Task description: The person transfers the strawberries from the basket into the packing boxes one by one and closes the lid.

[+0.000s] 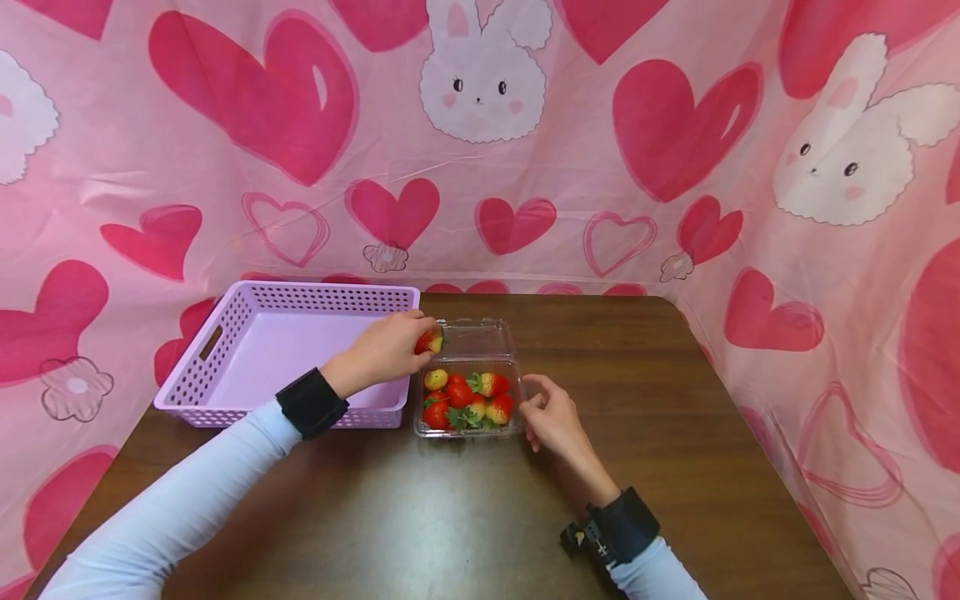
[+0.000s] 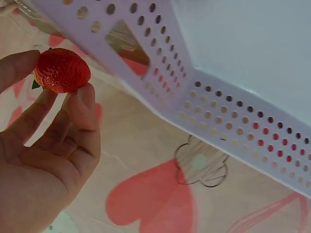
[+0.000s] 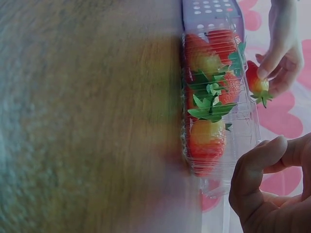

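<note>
My left hand [image 1: 392, 350] pinches a strawberry [image 2: 62, 71] between thumb and fingers, red with a paler yellowish end and green leaves. It is held up above the left edge of a clear plastic clamshell box [image 1: 468, 435], near the basket's right rim. Several red and yellowish strawberries [image 1: 459, 394] with green leaves lie in the box, whose lid [image 1: 474, 337] is folded back behind it. At the box's right side is my right hand [image 1: 555, 417], its fingers bent with the fingertips right at the box wall. In the right wrist view the box is seen from its side.
A lilac perforated plastic basket [image 1: 300, 350] stands left of the box on the brown wooden table [image 1: 645, 400]. Behind and beside the table hangs a pink curtain [image 1: 570, 167] with hearts and rabbits.
</note>
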Motion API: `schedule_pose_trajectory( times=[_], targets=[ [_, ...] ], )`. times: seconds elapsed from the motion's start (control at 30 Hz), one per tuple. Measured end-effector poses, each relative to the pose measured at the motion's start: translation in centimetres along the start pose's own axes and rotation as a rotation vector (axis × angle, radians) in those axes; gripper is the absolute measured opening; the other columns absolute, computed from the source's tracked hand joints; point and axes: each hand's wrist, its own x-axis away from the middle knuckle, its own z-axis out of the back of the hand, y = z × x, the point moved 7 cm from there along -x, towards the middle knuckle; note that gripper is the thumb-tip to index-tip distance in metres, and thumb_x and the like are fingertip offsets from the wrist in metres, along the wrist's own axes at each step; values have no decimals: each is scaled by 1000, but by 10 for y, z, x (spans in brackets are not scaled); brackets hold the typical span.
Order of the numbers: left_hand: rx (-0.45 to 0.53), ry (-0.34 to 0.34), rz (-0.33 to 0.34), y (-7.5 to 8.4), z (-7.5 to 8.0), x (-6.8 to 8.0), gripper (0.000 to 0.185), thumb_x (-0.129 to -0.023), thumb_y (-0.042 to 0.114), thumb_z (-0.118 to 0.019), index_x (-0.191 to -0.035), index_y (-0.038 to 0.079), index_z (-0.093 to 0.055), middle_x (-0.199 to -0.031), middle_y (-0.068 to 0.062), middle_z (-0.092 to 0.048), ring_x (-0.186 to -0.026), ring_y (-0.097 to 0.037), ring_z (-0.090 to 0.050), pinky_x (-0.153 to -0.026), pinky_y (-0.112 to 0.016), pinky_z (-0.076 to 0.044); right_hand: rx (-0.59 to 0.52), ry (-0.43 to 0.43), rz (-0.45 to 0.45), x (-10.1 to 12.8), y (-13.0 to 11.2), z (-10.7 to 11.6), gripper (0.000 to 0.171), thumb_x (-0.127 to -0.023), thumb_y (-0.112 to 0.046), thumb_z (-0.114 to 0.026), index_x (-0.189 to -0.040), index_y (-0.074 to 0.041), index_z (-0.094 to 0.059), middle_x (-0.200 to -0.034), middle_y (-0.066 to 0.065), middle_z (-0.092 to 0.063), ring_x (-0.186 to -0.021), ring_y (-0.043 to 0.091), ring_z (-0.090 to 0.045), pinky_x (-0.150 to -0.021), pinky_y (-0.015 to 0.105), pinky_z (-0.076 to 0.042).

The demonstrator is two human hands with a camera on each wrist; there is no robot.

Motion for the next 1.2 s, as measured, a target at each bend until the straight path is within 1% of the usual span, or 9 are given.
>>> schedule_pose_trajectory(
  times=[0.1,0.27,0.43,0.63,0.73,0.9,1.03,1.2],
  targets=[
    [-8,-13,-24,10,-3,0,31,-89,16,-82,-116,5,-73,-99,-8,-66,-85,-25,-66,-75,-43,-58,3,0,3,0,0,0,47,-95,-1,-60,-141,-6,-58,-68,10,-60,-43,20,-53,-44,40,-53],
    [-10,-34,-61,25,-7,0,33,-89,18,-82,-118,5,-73,-103,-9,-68,-91,-26,-67,-81,-44,-59,-1,3,3,1,-1,1,47,-95,-1,-61,-141,-6,-58,-68,10,-60,-43,20,-53,-43,37,-52],
    [-2,-37,-71,34,-8,-1,33,-89,16,-82,-118,4,-74,-107,-10,-69,-96,-27,-66,-84,-44,-59,-9,2,3,1,-1,1,47,-95,1,-60,-141,-5,-58,-69,10,-60,-44,20,-53,-42,36,-51],
    [-5,-59,-52,37,-13,-1,39,-90,19,-83,-124,4,-73,-117,-14,-70,-104,-29,-68,-92,-47,-58,-17,7,14,1,-1,1,47,-94,2,-60,-141,-4,-58,-69,10,-60,-44,20,-53,-42,36,-51],
    [-16,-69,-51,37,-17,-1,40,-90,20,-83,-125,4,-73,-115,-13,-70,-103,-29,-67,-91,-47,-58,-22,8,20,0,-2,0,46,-94,3,-59,-140,-3,-58,-69,10,-60,-44,20,-53,-42,38,-52],
    [-24,-94,-47,38,-23,-2,40,-90,20,-84,-125,5,-73,-110,-11,-69,-99,-27,-67,-88,-45,-59,-22,7,30,-1,-2,-1,46,-94,3,-59,-140,-3,-59,-69,10,-61,-43,19,-53,-43,42,-53],
    [-27,-108,-46,40,-27,-2,40,-90,19,-84,-125,4,-72,-109,-11,-68,-98,-26,-67,-87,-44,-59,-22,6,30,0,-2,-1,47,-93,3,-59,-139,-4,-59,-69,9,-61,-43,19,-53,-42,41,-52],
    [-27,-124,-50,42,-37,-4,38,-90,19,-84,-124,6,-73,-107,-9,-69,-96,-25,-68,-87,-43,-60,-17,4,18,1,-1,-1,46,-94,2,-59,-139,-5,-59,-69,10,-61,-44,20,-53,-43,41,-53]
  ],
)
